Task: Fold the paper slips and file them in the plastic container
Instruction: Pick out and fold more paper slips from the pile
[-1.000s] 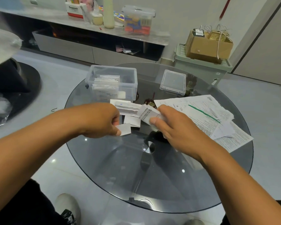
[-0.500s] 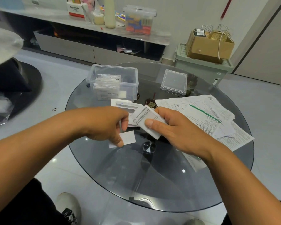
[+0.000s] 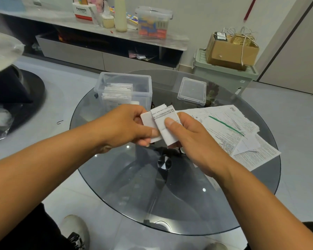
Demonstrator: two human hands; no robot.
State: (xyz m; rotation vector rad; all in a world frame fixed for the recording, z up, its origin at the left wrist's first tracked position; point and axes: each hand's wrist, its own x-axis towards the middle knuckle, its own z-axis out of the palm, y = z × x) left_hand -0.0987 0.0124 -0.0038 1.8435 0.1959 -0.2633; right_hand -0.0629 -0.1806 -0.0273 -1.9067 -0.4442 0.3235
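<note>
Head view: left hand (image 3: pixel 126 125) and right hand (image 3: pixel 188 136) pinch overlapping paper slips (image 3: pixel 163 121), hiding their lower edges.

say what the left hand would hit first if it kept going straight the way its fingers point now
Its fingers point rightward, so the left hand would likely meet the right hand first, which pinches the printed slip just beside it. Depth between them is hard to judge; they look nearly touching.

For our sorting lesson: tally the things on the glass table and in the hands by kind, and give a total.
Open box, slips inside: 1
Lid: 1
Slips in the left hand and right hand: 2 (blank slip, printed slip)
Pile of loose sheets, number unclear: 1
Total: 5
</note>
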